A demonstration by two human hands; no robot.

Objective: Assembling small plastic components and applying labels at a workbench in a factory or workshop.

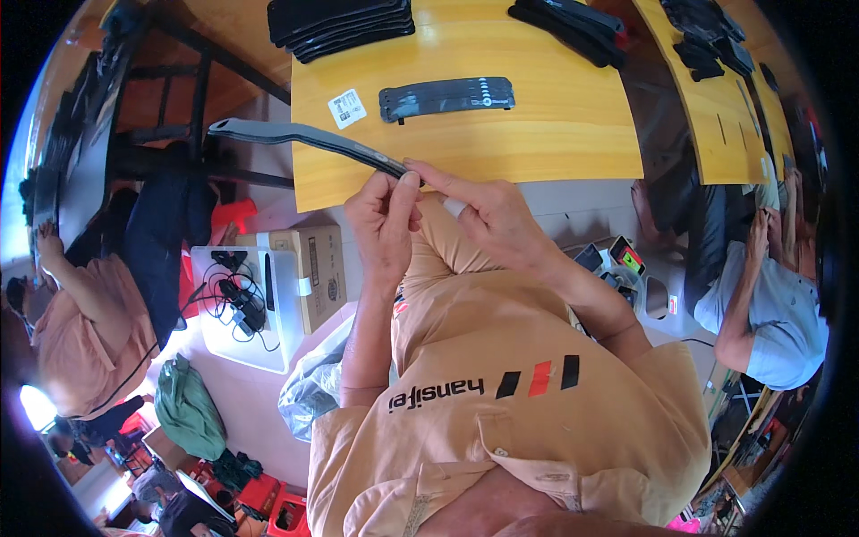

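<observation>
In front of my chest, my left hand [385, 219] pinches the near end of a long, dark grey, flat strap [304, 134]. The strap reaches out to the left past the table's near edge, curving slightly, with a small hole at its far tip. My right hand [492, 215] is at the same near end, its index finger and thumb closed on the strap beside the left thumb. Something small and white shows by the right fingers; I cannot make out what it is. On the table beyond lies a flat dark strip [447, 98] with white print.
The yellow wooden table [555, 134] carries a white label [347, 108], a stack of black strips [344, 27] and another black pile [573, 31]. Left of me stand a clear bin of cables [242, 304] and a cardboard box [309, 268]. Co-workers sit at both sides.
</observation>
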